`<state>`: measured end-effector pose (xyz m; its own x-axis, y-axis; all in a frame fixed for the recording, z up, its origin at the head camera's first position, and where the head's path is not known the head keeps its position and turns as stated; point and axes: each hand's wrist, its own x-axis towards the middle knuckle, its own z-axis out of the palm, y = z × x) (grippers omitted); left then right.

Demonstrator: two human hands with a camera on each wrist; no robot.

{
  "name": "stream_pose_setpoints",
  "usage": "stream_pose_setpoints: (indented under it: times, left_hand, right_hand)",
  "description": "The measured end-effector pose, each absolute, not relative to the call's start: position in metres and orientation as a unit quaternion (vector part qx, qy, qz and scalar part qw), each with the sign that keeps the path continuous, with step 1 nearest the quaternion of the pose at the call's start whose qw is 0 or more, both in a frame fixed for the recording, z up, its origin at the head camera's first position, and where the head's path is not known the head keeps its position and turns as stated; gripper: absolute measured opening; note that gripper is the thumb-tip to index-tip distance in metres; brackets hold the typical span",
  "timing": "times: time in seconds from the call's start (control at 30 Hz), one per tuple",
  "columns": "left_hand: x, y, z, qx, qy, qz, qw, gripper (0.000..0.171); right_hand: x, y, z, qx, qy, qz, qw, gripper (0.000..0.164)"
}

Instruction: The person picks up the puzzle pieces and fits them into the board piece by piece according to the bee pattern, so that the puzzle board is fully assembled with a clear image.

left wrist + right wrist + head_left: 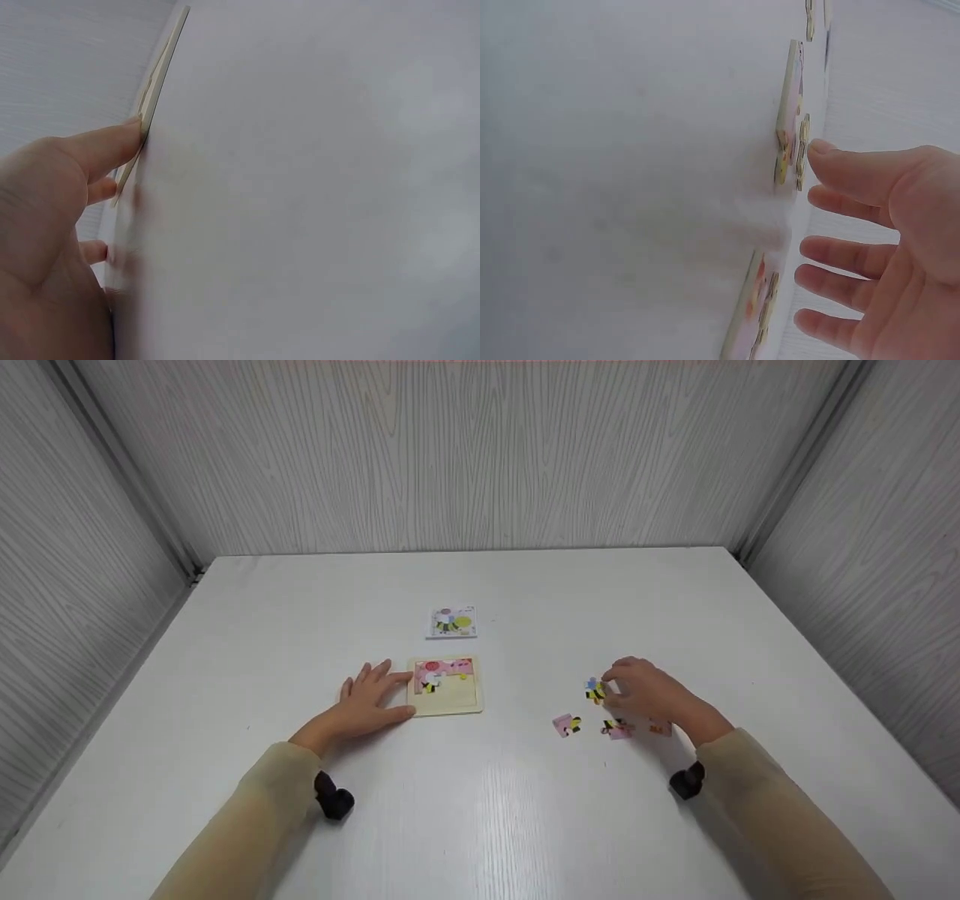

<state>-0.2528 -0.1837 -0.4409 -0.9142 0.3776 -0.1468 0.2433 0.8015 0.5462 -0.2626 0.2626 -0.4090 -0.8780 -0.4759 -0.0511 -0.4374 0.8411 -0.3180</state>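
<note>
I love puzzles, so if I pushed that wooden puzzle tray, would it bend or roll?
The puzzle tray probably won't bend, since its edge looks straight. It likely won't roll or tip either, being wide, thin and squarish. The pieces inside might slide a little, because there's bare space beside them.

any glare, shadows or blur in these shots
Head view: pale glare on the near middle of the white tabletop, soft shadows beside the left sleeve and right sleeve; left wrist view: hazy, whitish patches at right, shadow beside the left hand; right wrist view: tabletop hazy, puzzle pieces slightly soft.
</note>
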Motion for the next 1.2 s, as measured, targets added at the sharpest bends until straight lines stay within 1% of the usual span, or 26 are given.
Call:
stream_pose_setpoints:
  times: [0.33,0.53,0.7,0.87,0.97,1.2]
  left_hand:
    - [-0.254,-0.184,-0.439,0.167,0.939,0.272,0.128,0.069]
    - [-0.255,-0.185,-0.438,0.167,0.94,0.268,0.127,0.069]
    - [-0.255,-0.186,-0.438,0.166,0.94,0.27,0.126,0.07]
    - [-0.252,-0.185,-0.438,0.172,0.938,0.274,0.12,0.069]
    - [-0.25,-0.185,-0.438,0.176,0.938,0.275,0.117,0.068]
    - [-0.251,-0.184,-0.438,0.176,0.939,0.273,0.117,0.068]
  right_hand:
    - [-0.265,0.257,-0.409,-0.212,0.961,-0.156,0.087,0.026]
    - [-0.268,0.256,-0.41,-0.211,0.959,-0.165,0.089,0.022]
    - [-0.27,0.256,-0.412,-0.208,0.959,-0.169,0.089,0.024]
    - [-0.27,0.255,-0.412,-0.221,0.957,-0.175,0.075,0.027]
    - [-0.27,0.255,-0.412,-0.234,0.953,-0.18,0.068,0.026]
    - [-0.267,0.245,-0.405,-0.231,0.951,-0.195,0.063,0.026]
